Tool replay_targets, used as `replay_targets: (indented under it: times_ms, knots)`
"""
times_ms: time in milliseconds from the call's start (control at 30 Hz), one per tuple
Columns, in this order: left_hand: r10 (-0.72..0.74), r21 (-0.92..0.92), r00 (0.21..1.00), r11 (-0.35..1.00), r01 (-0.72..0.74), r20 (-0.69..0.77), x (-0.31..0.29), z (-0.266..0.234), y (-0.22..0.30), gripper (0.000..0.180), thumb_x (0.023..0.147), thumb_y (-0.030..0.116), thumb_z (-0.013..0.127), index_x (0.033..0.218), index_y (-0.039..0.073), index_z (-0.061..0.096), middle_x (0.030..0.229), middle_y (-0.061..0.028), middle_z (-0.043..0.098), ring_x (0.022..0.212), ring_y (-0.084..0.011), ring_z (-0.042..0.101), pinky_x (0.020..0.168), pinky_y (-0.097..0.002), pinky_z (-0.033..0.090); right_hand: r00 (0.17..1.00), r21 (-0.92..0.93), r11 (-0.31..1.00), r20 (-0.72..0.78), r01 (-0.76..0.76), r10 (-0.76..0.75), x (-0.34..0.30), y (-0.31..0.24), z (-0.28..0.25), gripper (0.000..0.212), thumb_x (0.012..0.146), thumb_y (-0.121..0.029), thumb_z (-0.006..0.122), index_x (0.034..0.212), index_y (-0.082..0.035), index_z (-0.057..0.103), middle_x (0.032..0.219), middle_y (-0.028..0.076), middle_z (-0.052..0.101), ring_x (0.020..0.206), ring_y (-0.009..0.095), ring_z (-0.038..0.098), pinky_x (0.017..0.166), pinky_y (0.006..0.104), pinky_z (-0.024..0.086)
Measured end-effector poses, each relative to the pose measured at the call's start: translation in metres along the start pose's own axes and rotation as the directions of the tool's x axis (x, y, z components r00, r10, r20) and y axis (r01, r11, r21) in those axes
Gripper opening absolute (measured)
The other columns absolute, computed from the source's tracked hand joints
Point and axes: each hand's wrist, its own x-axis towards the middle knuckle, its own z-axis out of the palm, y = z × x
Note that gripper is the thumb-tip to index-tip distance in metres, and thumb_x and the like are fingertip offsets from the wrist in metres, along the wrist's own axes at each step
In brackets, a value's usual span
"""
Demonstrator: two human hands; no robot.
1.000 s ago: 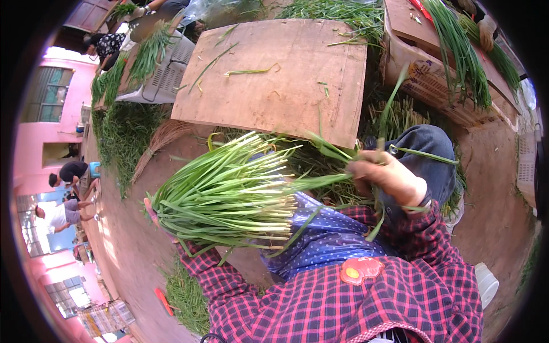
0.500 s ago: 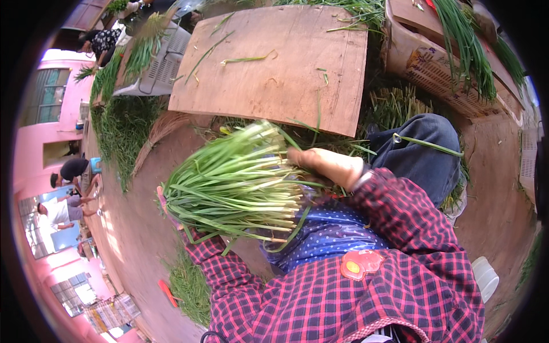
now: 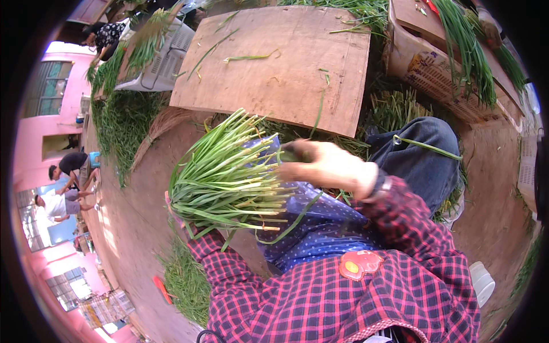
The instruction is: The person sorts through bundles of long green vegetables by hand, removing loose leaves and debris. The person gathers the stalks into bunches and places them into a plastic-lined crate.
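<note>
A thick bunch of garlic chives (image 3: 229, 183) is spread like a fan in front of me, its pale cut ends facing right. My left hand (image 3: 176, 216) is closed round the leafy left end and mostly hidden behind the leaves. Just right of the pale ends is my right hand (image 3: 329, 166); its fingers are smeared by motion, so their grip does not show. A blue dotted apron (image 3: 309, 228) covers my lap below the bunch. One loose chive stalk (image 3: 429, 148) lies across my right knee.
Ahead stands a wooden board (image 3: 274, 68) with a few stray leaves. At the right, a plastic crate (image 3: 434, 74) has chives hanging over it; another person's hand (image 3: 490, 27) is beyond. Heaps of green leaves (image 3: 128, 128) and a red-handled tool (image 3: 162, 290) lie on the left floor.
My right hand has moved slightly from the stem ends. The bunch has tilted, with its upper stalks now pointing more upward. My left hand still holds it.
</note>
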Motion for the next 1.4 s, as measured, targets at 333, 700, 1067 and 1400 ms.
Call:
replay_targets:
  times_ms: [333,700,1067,1400]
  knots:
    - [0.048,0.068,0.998,0.997,-0.045,-0.044,-0.002,0.003,-0.027,0.049,0.099,0.042,0.042,0.117,0.002,0.064,0.11,-0.0148,0.068,0.094,-0.0298,0.066,0.085,-0.047,0.055,0.963,0.6,0.78,-0.052,-0.18,0.263,-0.09,-0.026,-0.036,0.019,0.089,-0.015,0.065,0.096,0.002,0.069,0.067,0.002,0.062,0.059,0.008,0.058,0.052,0.0216,0.043]
    - [0.066,0.129,0.997,0.99,-0.06,-0.048,0.007,0.018,-0.027,0.047,0.098,0.04,0.043,0.115,0.002,0.064,0.109,-0.0147,0.068,0.093,-0.0294,0.066,0.083,-0.0465,0.056,0.991,0.25,0.964,-0.123,0.087,-0.058,0.054,-0.029,0.003,0.046,0.089,-0.042,0.062,0.108,-0.001,0.068,0.096,0.008,0.069,0.084,0.016,0.061,0.075,0.0313,0.049]
    - [0.079,0.133,0.995,0.989,-0.071,-0.059,0.009,0.01,-0.034,0.045,0.098,0.039,0.043,0.114,0.002,0.063,0.107,-0.0146,0.068,0.091,-0.029,0.066,0.082,-0.0459,0.056,0.966,0.491,0.856,-0.258,0.164,-0.037,-0.023,0.0,-0.028,0.034,0.09,-0.023,0.068,0.112,0.002,0.066,0.096,0.005,0.067,0.09,0.012,0.061,0.084,0.0285,0.049]
    - [0.096,0.182,0.993,0.98,-0.083,-0.064,0.008,0.013,-0.026,0.044,0.098,0.037,0.043,0.112,0.002,0.063,0.106,-0.0145,0.068,0.09,-0.0286,0.066,0.08,-0.0454,0.057,0.955,0.087,0.975,-0.236,0.203,-0.177,0.033,-0.033,0.009,0.032,0.092,-0.028,0.062,0.099,0.003,0.066,0.082,0.005,0.065,0.078,0.013,0.058,0.075,0.0287,0.048]
